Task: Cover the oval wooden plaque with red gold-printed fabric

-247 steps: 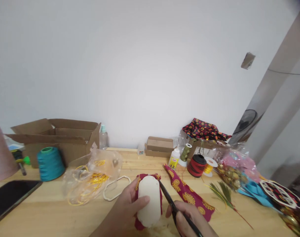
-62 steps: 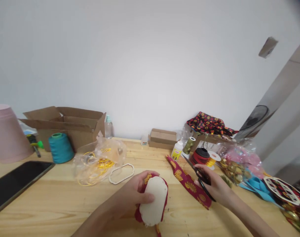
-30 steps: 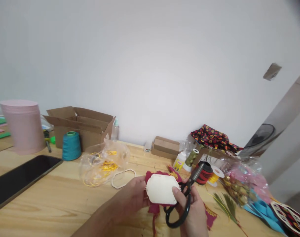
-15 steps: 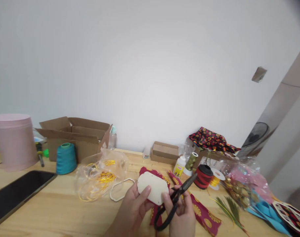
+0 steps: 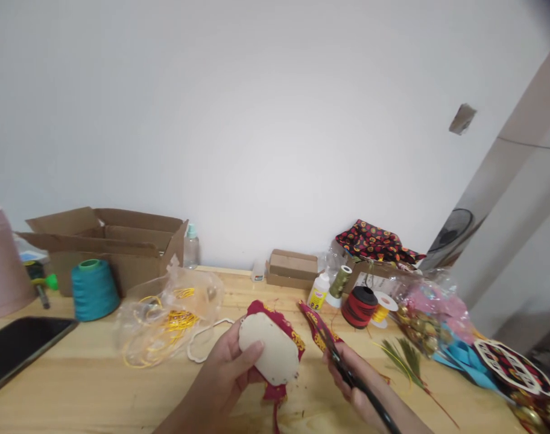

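My left hand (image 5: 236, 361) grips a pale oval plate (image 5: 268, 349) with small holes along its edge, thumb on its face. Dark red cloth with a gold pattern (image 5: 286, 325) sticks out from behind the plate, and a narrow tail of it hangs below. In my right hand (image 5: 359, 383) is a pair of black scissors (image 5: 342, 361), blades pointing up and left, apart from the plate. A strip of the same red cloth (image 5: 313, 319) lies behind the blades. On the table, left of the plate, rests a thin pale frame (image 5: 194, 343), partly hidden by my left hand.
At left are a black phone (image 5: 26, 343), a teal thread cone (image 5: 94, 289), a cardboard box (image 5: 134, 265) and a plastic bag of yellow cord (image 5: 175, 319). Towards the right stand a glue bottle (image 5: 319, 292), a red-and-black spool (image 5: 360, 307) and a bag of gold bells (image 5: 422, 328).
My right hand has moved right, away from the plate, and the scissors have turned to point up and left. The left hand still holds the plate, tilted more. The view has shifted right.
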